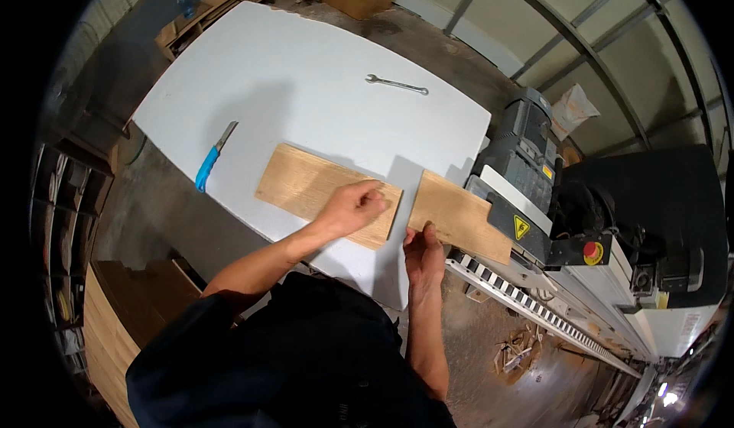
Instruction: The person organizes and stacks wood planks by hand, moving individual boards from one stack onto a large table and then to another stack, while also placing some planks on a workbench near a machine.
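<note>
Your right hand pinches first board at machine; your left hand, half-curled, grip unclear, over second board, left of machine. Only first board reaches machine; completed work not discernible.

The right hand pinches the near left corner of a notched wooden board, whose other end reaches the grey machine right of that hand. The left hand, fingers curled, is over a plain board on the white worktop. Left of both hands lies a blue-handled knife; beyond them, a wrench.
</note>
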`<state>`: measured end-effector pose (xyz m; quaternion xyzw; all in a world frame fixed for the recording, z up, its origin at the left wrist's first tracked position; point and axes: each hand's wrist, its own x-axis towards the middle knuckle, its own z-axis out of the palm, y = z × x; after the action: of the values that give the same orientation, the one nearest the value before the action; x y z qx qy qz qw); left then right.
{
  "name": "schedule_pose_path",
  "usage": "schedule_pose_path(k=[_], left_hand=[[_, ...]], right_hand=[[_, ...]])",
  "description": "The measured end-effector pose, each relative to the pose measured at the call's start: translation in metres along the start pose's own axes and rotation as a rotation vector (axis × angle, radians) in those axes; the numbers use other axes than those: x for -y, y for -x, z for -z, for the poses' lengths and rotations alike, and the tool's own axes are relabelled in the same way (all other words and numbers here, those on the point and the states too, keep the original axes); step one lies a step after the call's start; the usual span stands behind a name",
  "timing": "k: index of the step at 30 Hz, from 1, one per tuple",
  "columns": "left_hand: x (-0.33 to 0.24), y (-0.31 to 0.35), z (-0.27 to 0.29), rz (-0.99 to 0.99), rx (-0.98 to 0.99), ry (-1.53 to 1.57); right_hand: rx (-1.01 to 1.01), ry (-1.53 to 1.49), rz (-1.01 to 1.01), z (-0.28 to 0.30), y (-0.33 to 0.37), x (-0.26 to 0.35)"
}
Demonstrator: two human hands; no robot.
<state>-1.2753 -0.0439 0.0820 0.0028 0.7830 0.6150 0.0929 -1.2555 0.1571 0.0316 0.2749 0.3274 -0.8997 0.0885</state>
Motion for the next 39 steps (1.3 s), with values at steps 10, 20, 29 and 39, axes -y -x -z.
schedule_pose_path(k=[10, 20, 29, 39], left_hand=[[0.027, 0.014, 0.024, 0.21, -0.129, 0.624], [0.081, 0.028, 0.137, 0.035, -0.513, -0.352], [0.072, 0.024, 0.138, 0.343, -0.34, 0.054], [0.092, 0.024, 0.153, 0.445, -0.266, 0.196]], right_hand=[[0.031, 0.073, -0.11, -0.008, 0.058, -0.027], [0.011, 0.897, 0.151, 0.031, 0.016, -0.017], [0.171, 0.966, 0.185, -0.015, -0.02, -0.045], [0.159, 0.933, 0.174, -0.032, -0.03, -0.052]])
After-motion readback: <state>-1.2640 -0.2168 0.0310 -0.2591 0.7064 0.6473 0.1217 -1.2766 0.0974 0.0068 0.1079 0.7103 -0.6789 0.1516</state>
